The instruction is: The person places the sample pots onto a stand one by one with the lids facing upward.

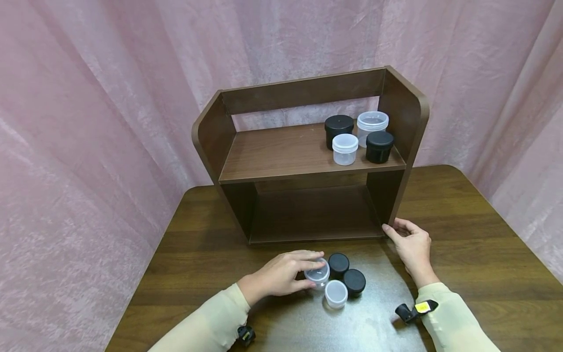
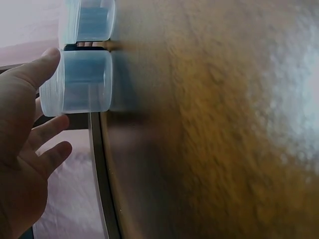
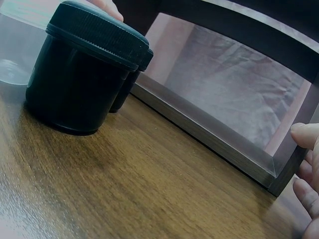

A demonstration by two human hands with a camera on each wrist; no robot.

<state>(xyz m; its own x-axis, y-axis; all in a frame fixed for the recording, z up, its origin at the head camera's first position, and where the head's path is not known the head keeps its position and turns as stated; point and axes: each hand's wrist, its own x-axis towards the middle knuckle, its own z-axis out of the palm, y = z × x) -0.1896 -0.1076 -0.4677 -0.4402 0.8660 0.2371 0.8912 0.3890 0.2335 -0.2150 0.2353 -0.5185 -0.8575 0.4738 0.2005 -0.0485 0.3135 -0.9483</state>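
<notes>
My left hand (image 1: 288, 274) holds a clear plastic jar (image 1: 317, 277) by its lid, thumb on the near side and fingers across the top and far side. In the left wrist view this jar (image 2: 84, 82) stands upright on the table. Beside it are two black-lidded jars (image 1: 338, 264) and a smaller clear jar with a whitish lid (image 1: 336, 295). At the lower right front corner of a brown two-tier shelf (image 1: 308, 171), my right hand (image 1: 413, 249) grips the side panel, thumb at the front edge and fingers along the outer side.
On the upper tier, toward the right, stand two black jars (image 1: 338, 131) and two clear ones (image 1: 345, 149). The shelf rests on a wooden table (image 1: 193, 274) with rounded back corners. A pink curtain (image 1: 132, 73) hangs behind.
</notes>
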